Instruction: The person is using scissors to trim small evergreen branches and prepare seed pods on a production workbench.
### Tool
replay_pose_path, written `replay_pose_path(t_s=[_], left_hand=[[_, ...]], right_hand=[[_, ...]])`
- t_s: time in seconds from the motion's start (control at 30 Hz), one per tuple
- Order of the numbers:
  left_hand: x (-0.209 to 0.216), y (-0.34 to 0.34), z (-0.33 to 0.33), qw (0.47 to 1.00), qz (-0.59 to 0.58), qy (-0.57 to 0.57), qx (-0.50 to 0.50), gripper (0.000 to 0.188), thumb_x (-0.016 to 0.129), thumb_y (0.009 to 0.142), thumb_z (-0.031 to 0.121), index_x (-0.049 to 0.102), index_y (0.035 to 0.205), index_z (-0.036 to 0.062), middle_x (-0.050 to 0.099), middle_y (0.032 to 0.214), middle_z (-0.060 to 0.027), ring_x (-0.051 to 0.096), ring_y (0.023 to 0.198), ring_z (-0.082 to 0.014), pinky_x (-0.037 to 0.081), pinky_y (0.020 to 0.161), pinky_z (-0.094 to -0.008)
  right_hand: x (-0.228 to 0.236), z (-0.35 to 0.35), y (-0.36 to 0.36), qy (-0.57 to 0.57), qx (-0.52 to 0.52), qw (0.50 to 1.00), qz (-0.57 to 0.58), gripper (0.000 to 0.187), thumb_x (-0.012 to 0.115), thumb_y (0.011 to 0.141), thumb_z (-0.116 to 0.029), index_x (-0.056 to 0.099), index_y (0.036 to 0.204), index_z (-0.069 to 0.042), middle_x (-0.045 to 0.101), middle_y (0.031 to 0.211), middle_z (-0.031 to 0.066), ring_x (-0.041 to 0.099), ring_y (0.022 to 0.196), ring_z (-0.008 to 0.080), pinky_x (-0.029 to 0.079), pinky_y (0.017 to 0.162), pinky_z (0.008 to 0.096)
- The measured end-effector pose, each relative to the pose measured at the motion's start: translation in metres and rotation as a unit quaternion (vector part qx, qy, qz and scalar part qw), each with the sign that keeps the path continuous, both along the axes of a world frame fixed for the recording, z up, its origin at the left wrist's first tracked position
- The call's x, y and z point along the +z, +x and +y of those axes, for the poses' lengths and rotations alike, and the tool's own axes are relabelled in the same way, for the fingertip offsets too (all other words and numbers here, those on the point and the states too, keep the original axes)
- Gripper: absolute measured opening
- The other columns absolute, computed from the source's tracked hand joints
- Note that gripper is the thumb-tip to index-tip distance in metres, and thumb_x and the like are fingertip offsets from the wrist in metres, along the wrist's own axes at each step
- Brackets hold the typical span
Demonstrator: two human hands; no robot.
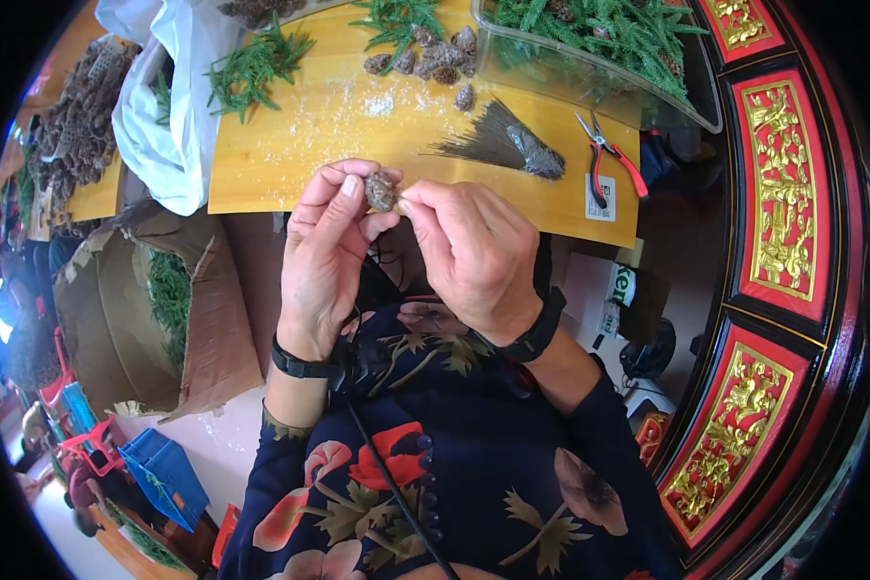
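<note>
Just above the near edge of the yellow table (251, 174), my left hand (321, 256) holds a small brown pine cone (381, 190) between thumb and fingers. My right hand (481, 253) is closed in a pinch at the cone's right side; what lies between its fingertips is too small to make out. Beyond the hands, a fanned bundle of thin dark wires (501, 140) lies on the table. Red-handled pliers (605, 150) rest to its right, partly over a white card (600, 201). Several pine cones (443, 58) are heaped farther back, with a single cone (465, 97) nearer.
Green sprigs (259, 70) and white flakes (377, 104) lie on the table. A clear plastic bin (599, 85) of greenery stands back right, a white plastic bag (179, 106) back left. A torn cardboard box (217, 329) sits left; carved red panels (783, 193) line the right.
</note>
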State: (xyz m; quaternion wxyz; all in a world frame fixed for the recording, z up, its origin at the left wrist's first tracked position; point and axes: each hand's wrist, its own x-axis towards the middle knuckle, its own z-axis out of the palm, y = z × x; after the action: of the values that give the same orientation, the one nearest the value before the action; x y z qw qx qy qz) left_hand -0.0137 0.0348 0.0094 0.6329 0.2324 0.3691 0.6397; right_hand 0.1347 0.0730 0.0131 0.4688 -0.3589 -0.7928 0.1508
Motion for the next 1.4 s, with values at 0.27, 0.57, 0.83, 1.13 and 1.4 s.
replay_pose_path(t_s=[0.27,0.57,0.83,1.13,1.4], left_hand=[[0.005,0.003,-0.001,1.0,-0.004,0.021,-0.023,0.022,0.048,0.097,0.011,0.054,0.113,-0.0015,0.06,0.11,-0.0149,0.06,0.098,-0.0172,0.053,0.082,-0.0286],[0.002,-0.003,-0.002,0.998,-0.028,0.024,-0.041,0.022,0.049,0.097,0.014,0.055,0.111,-0.002,0.06,0.106,-0.0142,0.06,0.093,-0.0183,0.052,0.079,-0.0273],[-0.001,-0.009,-0.004,0.996,0.032,0.025,-0.083,0.024,0.049,0.097,0.016,0.054,0.112,-0.0014,0.061,0.1,-0.0142,0.06,0.088,-0.0173,0.05,0.075,-0.0253],[0.004,-0.012,-0.005,0.99,-0.033,-0.021,-0.134,0.019,0.051,0.096,0.016,0.056,0.103,0.0,0.064,0.095,-0.0151,0.061,0.082,-0.0162,0.05,0.072,-0.0244],[0.001,-0.021,-0.002,0.987,-0.07,-0.025,-0.14,0.013,0.059,0.09,0.01,0.055,0.099,0.0027,0.066,0.093,-0.0176,0.063,0.08,-0.0149,0.051,0.07,-0.023]], right_hand=[[0.007,0.0,0.003,-0.051,0.023,0.997,0.061,0.011,0.066,0.079,0.002,0.06,0.086,-0.002,0.063,0.074,0.011,0.062,0.065,0.027,0.048,0.056,0.0322],[0.008,0.002,0.009,-0.149,0.068,0.981,0.102,0.006,0.061,0.083,0.004,0.06,0.088,0.0,0.063,0.074,0.0115,0.063,0.066,0.0235,0.048,0.059,0.0291],[0.011,0.012,0.013,-0.205,0.118,0.964,0.121,0.006,0.06,0.082,0.005,0.059,0.087,0.001,0.062,0.072,0.0089,0.062,0.065,0.0184,0.047,0.059,0.026],[0.015,0.017,0.02,-0.191,0.167,0.965,0.071,0.006,0.059,0.082,0.006,0.059,0.084,0.001,0.061,0.071,0.0089,0.06,0.063,0.0194,0.046,0.058,0.0273],[0.015,0.019,0.021,-0.298,0.145,0.94,0.083,0.014,0.062,0.085,0.0,0.061,0.099,0.0,0.062,0.075,0.0042,0.057,0.065,0.0087,0.045,0.058,0.0233]])
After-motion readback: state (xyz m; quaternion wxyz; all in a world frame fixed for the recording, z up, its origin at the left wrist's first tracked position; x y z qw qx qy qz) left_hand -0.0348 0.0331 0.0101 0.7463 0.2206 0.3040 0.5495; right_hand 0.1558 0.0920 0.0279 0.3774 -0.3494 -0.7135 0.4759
